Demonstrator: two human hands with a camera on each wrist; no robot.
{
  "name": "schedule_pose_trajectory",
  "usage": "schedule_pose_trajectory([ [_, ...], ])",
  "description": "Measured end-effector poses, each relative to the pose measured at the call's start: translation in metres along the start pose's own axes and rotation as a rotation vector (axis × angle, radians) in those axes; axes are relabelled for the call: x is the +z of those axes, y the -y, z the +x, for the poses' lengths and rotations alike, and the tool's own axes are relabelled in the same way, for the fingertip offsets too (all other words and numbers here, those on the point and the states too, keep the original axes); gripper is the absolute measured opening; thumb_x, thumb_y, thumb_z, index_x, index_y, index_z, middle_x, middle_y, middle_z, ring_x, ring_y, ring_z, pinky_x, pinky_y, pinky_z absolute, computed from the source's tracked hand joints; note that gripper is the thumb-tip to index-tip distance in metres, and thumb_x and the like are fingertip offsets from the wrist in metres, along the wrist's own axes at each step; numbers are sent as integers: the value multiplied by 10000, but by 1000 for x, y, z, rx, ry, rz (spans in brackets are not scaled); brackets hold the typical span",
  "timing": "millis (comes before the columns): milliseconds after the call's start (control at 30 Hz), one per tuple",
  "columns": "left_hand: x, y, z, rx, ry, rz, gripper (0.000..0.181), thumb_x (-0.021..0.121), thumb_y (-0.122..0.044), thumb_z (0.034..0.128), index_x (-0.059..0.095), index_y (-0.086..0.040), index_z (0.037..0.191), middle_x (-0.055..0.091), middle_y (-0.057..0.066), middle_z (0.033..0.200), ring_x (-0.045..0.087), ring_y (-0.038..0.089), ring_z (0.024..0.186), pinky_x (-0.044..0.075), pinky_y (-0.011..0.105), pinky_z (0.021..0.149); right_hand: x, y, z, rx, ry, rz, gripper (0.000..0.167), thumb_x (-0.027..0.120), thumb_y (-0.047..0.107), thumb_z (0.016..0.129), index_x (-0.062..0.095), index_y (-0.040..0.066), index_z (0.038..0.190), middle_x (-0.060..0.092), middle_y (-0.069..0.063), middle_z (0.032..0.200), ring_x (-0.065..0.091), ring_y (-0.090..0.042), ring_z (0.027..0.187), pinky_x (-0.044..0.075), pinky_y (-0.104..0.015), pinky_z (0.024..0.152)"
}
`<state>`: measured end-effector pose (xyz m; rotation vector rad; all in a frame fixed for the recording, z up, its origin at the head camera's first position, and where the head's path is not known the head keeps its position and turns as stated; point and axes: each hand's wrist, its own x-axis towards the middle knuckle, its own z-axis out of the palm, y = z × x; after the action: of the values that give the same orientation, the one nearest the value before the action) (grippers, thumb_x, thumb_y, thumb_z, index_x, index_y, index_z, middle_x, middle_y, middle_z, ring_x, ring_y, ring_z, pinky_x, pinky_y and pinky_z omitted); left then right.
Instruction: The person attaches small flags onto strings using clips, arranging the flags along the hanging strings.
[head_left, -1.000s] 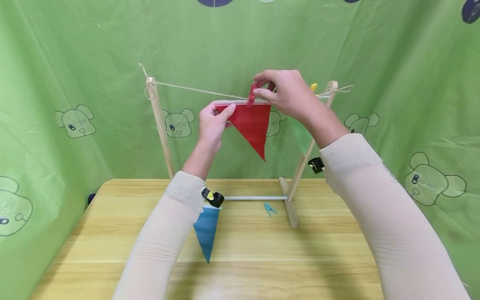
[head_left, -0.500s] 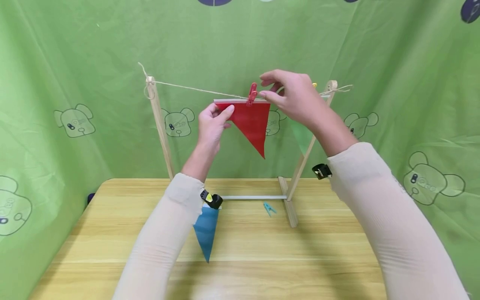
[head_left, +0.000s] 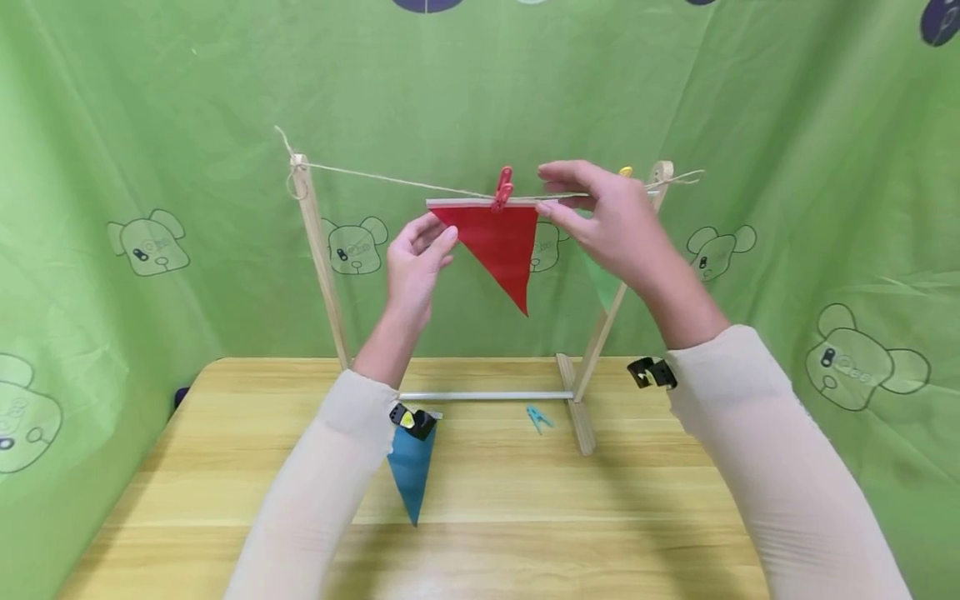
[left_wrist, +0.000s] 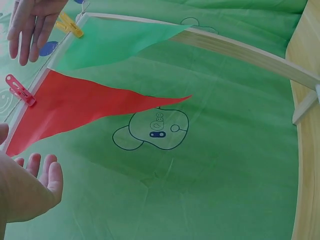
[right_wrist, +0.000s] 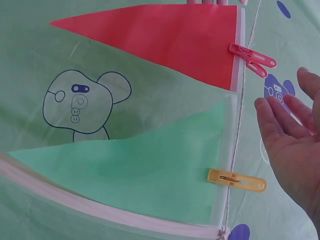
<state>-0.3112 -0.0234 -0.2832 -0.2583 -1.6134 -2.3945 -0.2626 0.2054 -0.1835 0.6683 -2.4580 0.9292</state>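
Note:
A red triangular pennant (head_left: 497,246) hangs from the string (head_left: 390,179), held at the middle of its white top edge by a red clothespin (head_left: 503,188). Close to its left corner is my left hand (head_left: 412,265), fingers loosely bent and holding nothing. My right hand (head_left: 618,221) hovers by the right corner, thumb and fingers spread apart, gripping nothing. To the right, partly behind that hand in the head view, hangs a green pennant (right_wrist: 150,170). A yellow clothespin (right_wrist: 239,181) fastens it to the string.
The string is tied between a left wooden post (head_left: 321,258) and a right wooden post (head_left: 600,342). A white rod (head_left: 487,396) runs low between them. On the table (head_left: 525,517) lie a blue pennant (head_left: 412,475), partly under the left wrist, and a light blue clothespin (head_left: 538,418).
My right hand has released the red clothespin and moved right and slightly down. My left hand has let go of the red pennant's corner and drawn slightly down and left.

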Motion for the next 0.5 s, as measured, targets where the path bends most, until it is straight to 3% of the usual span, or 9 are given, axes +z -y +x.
schedule_pose_trajectory([
  [233,-15,5,-19,37,69,22,515,692,-79,978,529,-57,1466,602,113,1457,598,247,1328,524,309,1080,8,-9,-22,-19,-4,62,511,741,109,958,592,128,1447,633,-93,1436,646,-255,1276,524,-329,1074],
  [500,-36,21,-40,25,103,73,557,688,-88,982,489,-54,1500,577,104,1490,550,261,1377,484,278,1120,18,-22,-48,20,10,59,595,758,127,949,539,178,1499,582,-83,1498,627,-301,1307,511,-378,1086],
])
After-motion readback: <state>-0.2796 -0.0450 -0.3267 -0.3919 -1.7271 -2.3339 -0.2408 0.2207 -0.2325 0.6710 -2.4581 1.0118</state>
